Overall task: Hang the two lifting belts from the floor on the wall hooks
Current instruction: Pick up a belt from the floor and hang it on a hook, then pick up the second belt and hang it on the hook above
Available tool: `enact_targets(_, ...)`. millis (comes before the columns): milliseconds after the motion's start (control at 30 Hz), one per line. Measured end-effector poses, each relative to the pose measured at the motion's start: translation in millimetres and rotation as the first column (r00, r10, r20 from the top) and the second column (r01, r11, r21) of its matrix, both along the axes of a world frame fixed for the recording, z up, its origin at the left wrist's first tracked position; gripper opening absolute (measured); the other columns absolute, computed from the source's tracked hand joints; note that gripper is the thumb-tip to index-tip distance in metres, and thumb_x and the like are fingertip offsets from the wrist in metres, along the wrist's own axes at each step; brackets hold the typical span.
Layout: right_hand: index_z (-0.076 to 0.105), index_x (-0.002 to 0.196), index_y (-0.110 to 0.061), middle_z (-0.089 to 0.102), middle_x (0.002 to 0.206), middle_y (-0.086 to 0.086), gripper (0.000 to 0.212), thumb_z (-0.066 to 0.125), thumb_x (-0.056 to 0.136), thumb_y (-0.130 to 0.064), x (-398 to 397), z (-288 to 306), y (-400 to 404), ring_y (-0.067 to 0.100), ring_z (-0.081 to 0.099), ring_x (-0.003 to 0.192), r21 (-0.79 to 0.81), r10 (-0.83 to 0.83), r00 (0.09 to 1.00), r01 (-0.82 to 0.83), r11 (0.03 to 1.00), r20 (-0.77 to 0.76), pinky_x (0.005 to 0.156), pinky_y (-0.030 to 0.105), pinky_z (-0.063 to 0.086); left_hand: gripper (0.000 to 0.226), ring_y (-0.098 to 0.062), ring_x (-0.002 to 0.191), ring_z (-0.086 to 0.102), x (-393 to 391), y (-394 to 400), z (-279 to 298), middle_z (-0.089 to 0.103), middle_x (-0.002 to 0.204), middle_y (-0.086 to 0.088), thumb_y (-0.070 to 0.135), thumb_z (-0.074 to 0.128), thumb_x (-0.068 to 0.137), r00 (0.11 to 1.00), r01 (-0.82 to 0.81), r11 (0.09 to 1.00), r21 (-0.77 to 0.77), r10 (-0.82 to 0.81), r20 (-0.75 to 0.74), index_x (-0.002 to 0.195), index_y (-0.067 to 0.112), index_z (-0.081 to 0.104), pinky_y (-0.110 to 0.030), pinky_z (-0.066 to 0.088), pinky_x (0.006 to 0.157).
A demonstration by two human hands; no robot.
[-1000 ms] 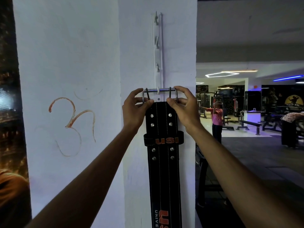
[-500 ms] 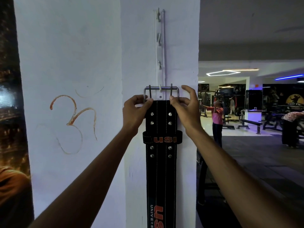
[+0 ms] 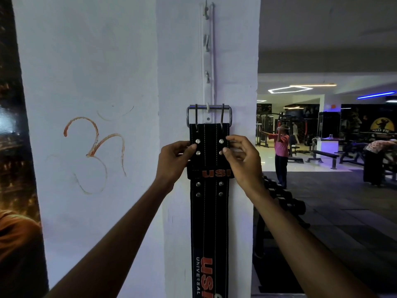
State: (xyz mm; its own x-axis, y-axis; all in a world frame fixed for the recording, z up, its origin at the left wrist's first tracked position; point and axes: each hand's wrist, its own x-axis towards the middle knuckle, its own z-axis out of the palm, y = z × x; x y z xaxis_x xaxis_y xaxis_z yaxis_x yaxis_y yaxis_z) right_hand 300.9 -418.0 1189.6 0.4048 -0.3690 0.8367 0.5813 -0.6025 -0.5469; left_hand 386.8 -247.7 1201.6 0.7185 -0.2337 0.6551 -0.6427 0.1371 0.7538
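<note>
White pillar (image 3: 120,61) across the left and centre of the frame, hook rail (image 3: 208,50) running down its narrow face at upper centre. Black belt (image 3: 209,211) hanging straight down the centre, metal buckle (image 3: 208,114) looped over the lowest hook (image 3: 207,107). Second belt nowhere in frame. Three hooks above, bare.

Left hand (image 3: 174,161) pinching the belt's left edge just below the buckle, thumb across the front. Right hand (image 3: 241,160) loosely curled at the right edge, fingertips touching the leather near the rivets; grip there looks light.

Likely risks: a small hook catching only the middle of the bar, so a sideways tug or an uneven let-go could tip the buckle and slip it off; a heavy strap could swing if dropped abruptly. No containers visible anywhere, only a dumbbell rack (image 3: 281,203) low and right of the pillar.
</note>
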Motion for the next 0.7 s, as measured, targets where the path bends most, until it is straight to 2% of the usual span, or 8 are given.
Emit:
enact_targets(67, 0.062, 0.122, -0.016, 0.067, 0.11, -0.01, 0.027, 0.063, 0.095, -0.015, -5.9, -6.5, 6.0, -0.003, 0.065, 0.1, -0.033, -0.068, 0.997, 0.069, 0.997, 0.032, 0.086, 0.016, 0.054, 0.03, -0.018, 0.093, 0.077, -0.9, 2.8, -7.3, 0.079, 0.102, -0.004, 0.033, 0.068, 0.095, 0.999, -0.039, 0.999, 0.008, 0.038, 0.01, 0.117, 0.014, 0.074, -0.045, 0.063, 0.087)
enact_targets(133, 0.062, 0.122, -0.016, 0.063, 0.118, -0.003, 0.026, 0.059, 0.095, -0.017, -12.1, -17.9, 10.7, 0.005, 0.062, 0.109, -0.117, -0.214, 0.97, 0.226, 0.967, 0.113, 0.09, 0.024, 0.054, 0.034, -0.014, 0.095, 0.075, -3.2, 6.8, -17.7, 0.078, 0.106, 0.001, 0.042, 0.065, 0.096, 0.991, -0.123, 0.992, 0.037, 0.12, 0.066, 0.119, 0.018, 0.072, -0.044, 0.063, 0.088)
enact_targets(200, 0.065, 0.119, -0.013, 0.059, 0.125, 0.003, 0.026, 0.057, 0.094, -0.013, -17.2, -33.3, 14.0, 0.016, 0.057, 0.118, -0.209, -0.371, 0.906, 0.411, 0.887, 0.206, 0.096, 0.028, 0.05, 0.034, -0.006, 0.097, 0.071, -8.6, 10.7, -33.6, 0.075, 0.108, 0.007, 0.044, 0.06, 0.098, 0.968, -0.219, 0.974, 0.052, 0.21, 0.141, 0.119, 0.021, 0.07, -0.036, 0.061, 0.088)
enact_targets(300, 0.065, 0.122, -0.008, 0.057, 0.13, 0.009, 0.03, 0.058, 0.092, -0.006, -31.9, -61.3, 20.8, 0.022, 0.052, 0.124, -0.269, -0.442, 0.864, 0.497, 0.825, 0.241, 0.104, 0.027, 0.042, 0.033, -0.003, 0.1, 0.067, -19.9, 16.9, -64.7, 0.071, 0.117, 0.005, 0.039, 0.053, 0.102, 0.922, -0.318, 0.947, 0.049, 0.297, 0.249, 0.127, 0.021, 0.064, -0.023, 0.057, 0.084)
enact_targets(400, 0.063, 0.126, -0.006, 0.057, 0.133, 0.012, 0.037, 0.057, 0.089, -0.004, -48.4, -95.9, 27.1, 0.023, 0.051, 0.127, -0.358, -0.454, 0.873, 0.487, 0.797, 0.178, 0.108, 0.03, 0.039, 0.034, -0.013, 0.109, 0.064, -30.3, 23.8, -101.9, 0.065, 0.124, 0.001, 0.034, 0.05, 0.104, 0.888, -0.374, 0.926, 0.043, 0.344, 0.306, 0.133, 0.019, 0.057, -0.033, 0.056, 0.09)
enact_targets(500, 0.061, 0.13, -0.004, 0.057, 0.135, 0.015, 0.04, 0.056, 0.09, -0.006, -69.0, -139.4, 33.5, 0.027, 0.05, 0.13, -0.427, -0.435, 0.898, 0.418, 0.802, 0.063, 0.109, 0.037, 0.041, 0.036, -0.02, 0.118, 0.06, -53.2, 34.1, -148.6, 0.06, 0.131, -0.006, 0.027, 0.051, 0.103, 0.867, -0.439, 0.886, 0.151, 0.373, 0.331, 0.136, 0.014, 0.052, -0.041, 0.054, 0.098)
enact_targets(600, 0.056, 0.135, -0.002, 0.054, 0.139, 0.017, 0.043, 0.055, 0.093, -0.008, -94.3, -197.8, 46.2, 0.029, 0.048, 0.133, -0.473, -0.404, 0.912, 0.328, 0.818, -0.065, 0.113, 0.037, 0.038, 0.038, -0.023, 0.122, 0.058, -86.8, 51.0, -202.1, 0.06, 0.133, -0.007, 0.026, 0.05, 0.103, 0.866, -0.464, 0.827, 0.317, 0.348, 0.359, 0.138, 0.013, 0.051, -0.041, 0.052, 0.1)
enact_targets(700, 0.051, 0.139, -0.001, 0.053, 0.143, 0.017, 0.047, 0.057, 0.093, -0.009, -121.8, -273.8, 66.6, 0.029, 0.047, 0.135, -0.46, -0.34, 0.915, 0.21, 0.863, -0.22, 0.114, 0.035, 0.038, 0.037, -0.023, 0.121, 0.059, -126.7, 72.3, -269.7, 0.062, 0.133, -0.007, 0.026, 0.051, 0.102, 0.884, -0.463, 0.76, 0.456, 0.355, 0.305, 0.137, 0.013, 0.054, -0.035, 0.05, 0.1)
